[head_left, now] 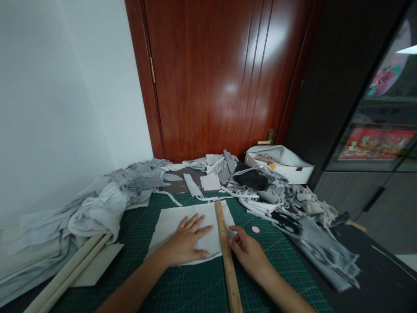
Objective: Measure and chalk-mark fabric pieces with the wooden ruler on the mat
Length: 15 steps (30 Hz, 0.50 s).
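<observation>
A piece of white cloth (167,226) lies on a green cutting mat (195,289) in front of me. My left hand (189,241) rests flat on the cloth, its fingers spread. A long wooden ruler (225,252) runs front to back across the cloth near its right side. Beside the ruler's right edge is my right hand (246,248), index finger and thumb apart, thumb tip close to or touching the ruler. Its other fingers are curled and partly hidden. A small pink disc (256,229) lies on the mat to the right of this hand.
Grey cloth (97,204) is heaped at the left, by pale rolls (74,269) and a card (97,265). Fabric scraps (286,195), black-handled scissors (286,222) and a white box (280,165) lie right. Behind stands a wooden door (211,87).
</observation>
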Each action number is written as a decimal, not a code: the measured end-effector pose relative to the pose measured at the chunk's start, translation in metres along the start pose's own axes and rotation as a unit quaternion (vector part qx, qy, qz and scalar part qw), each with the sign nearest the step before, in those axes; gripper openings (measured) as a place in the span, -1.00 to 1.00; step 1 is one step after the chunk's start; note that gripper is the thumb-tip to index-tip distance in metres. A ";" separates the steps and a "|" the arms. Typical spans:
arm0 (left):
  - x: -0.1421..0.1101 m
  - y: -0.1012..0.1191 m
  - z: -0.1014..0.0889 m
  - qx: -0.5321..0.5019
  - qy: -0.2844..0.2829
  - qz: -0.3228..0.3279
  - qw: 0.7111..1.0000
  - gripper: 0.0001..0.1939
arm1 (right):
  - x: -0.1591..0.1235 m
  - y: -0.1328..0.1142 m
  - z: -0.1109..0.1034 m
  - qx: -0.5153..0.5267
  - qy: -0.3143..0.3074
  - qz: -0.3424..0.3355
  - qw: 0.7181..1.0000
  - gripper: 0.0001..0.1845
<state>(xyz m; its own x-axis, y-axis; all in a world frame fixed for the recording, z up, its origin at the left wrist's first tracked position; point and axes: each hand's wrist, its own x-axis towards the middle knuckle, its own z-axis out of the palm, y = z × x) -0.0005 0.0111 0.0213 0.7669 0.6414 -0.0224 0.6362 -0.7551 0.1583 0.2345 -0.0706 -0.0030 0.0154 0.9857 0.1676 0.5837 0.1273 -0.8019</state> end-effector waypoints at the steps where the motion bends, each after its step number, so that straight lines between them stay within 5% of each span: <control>1: 0.000 0.000 0.000 -0.001 0.000 0.000 1.000 -0.18 | -0.001 0.000 -0.003 -0.043 0.020 -0.024 0.999 -0.60; 6: -0.001 0.008 -0.005 -0.008 0.015 0.027 0.999 -0.31 | 0.000 -0.002 -0.008 -0.164 0.028 -0.094 0.982 -0.62; 15: 0.003 0.048 0.008 -0.168 0.063 0.068 0.981 -0.60 | 0.001 -0.001 -0.005 -0.195 0.004 -0.073 0.978 -0.71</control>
<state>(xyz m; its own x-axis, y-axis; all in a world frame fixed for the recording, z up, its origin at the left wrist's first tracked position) 0.0332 -0.0242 0.0209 0.8122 0.5662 0.1408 0.4495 -0.7611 0.4677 0.2385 -0.0707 0.0010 -0.0858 0.9588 0.2709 0.8454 0.2140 -0.4894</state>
